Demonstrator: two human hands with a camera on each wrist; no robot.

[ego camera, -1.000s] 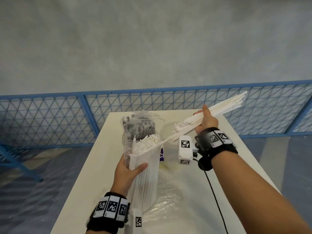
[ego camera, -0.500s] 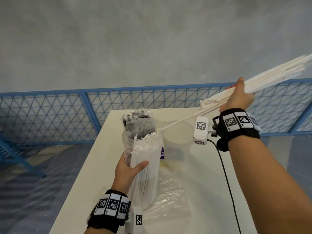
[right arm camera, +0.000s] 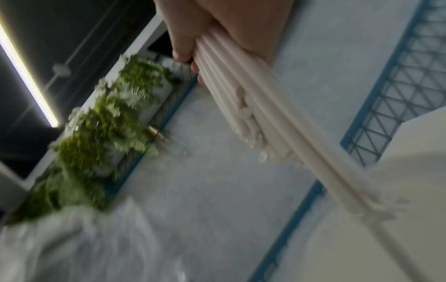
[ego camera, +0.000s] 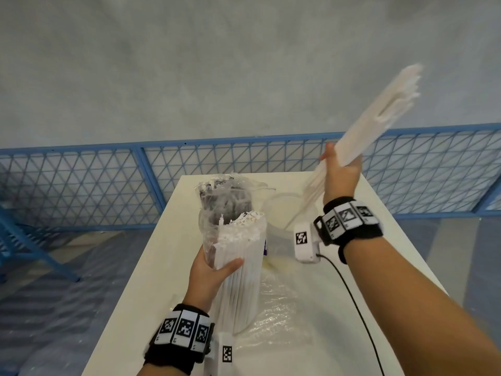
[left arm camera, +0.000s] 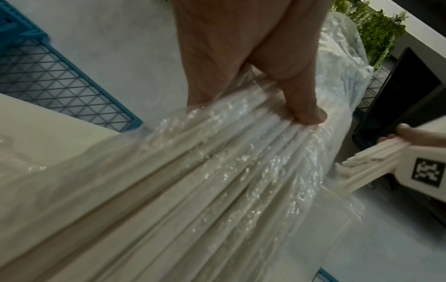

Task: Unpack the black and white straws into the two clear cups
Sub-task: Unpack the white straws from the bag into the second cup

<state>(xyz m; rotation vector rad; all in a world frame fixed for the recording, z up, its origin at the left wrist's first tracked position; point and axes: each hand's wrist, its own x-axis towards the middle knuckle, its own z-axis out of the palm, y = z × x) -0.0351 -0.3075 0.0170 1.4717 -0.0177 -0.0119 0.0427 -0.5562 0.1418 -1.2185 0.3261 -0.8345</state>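
Gripping a fanned bundle of white straws [ego camera: 360, 139], the right hand [ego camera: 342, 172] holds it tilted above the clear cup [ego camera: 273, 213], lower tips reaching down to the rim. The left hand [ego camera: 208, 270] wraps the clear plastic pack [ego camera: 238, 270], upright on the white bench [ego camera: 352, 267], white straws in front, black straws [ego camera: 225, 202] behind.

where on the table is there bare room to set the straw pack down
Bare table runs along the left edge beside the left hand, and along the right edge beyond the right hand's forearm. The middle is crowded: straw pack, clear cup, crumpled plastic wrap and a black cable.
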